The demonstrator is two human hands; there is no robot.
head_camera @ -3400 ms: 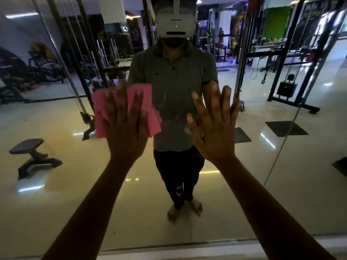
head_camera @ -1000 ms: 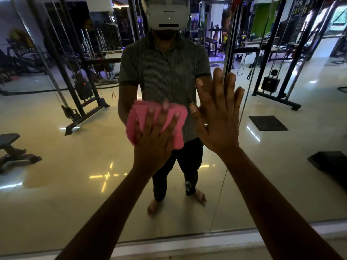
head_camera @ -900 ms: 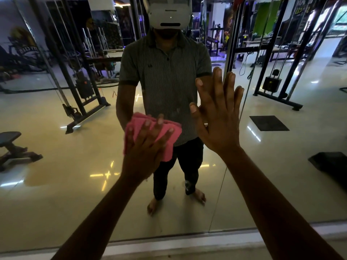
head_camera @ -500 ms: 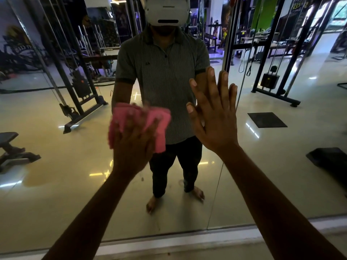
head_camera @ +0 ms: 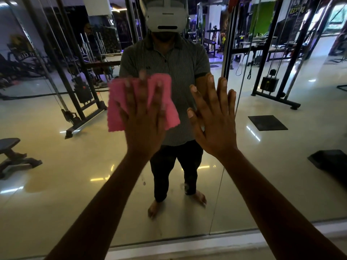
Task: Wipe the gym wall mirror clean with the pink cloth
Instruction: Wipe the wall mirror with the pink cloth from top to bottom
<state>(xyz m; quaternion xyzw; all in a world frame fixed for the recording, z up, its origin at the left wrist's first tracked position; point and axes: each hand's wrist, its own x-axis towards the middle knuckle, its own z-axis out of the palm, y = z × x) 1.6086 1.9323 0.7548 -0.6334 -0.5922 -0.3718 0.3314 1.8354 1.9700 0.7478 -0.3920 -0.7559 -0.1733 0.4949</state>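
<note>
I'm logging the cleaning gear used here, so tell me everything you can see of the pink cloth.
The pink cloth is a small, plain bright-pink rag that looks soft and textured, with slightly wavy, scalloped edges. It is rumpled and folded rather than spread flat, and lies against the wall mirror at about chest height of the reflected person. The left hand presses it to the glass with straight, spread fingers and covers its middle, so pink shows above, left and right of the hand. The right hand rests flat on the mirror beside it, apart from it.

The pink cloth [head_camera: 116, 106] looks soft, matt and nubbly-textured against the mirror [head_camera: 56, 175], whose glass is smooth, glossy and faintly smudged below the cloth.
</note>
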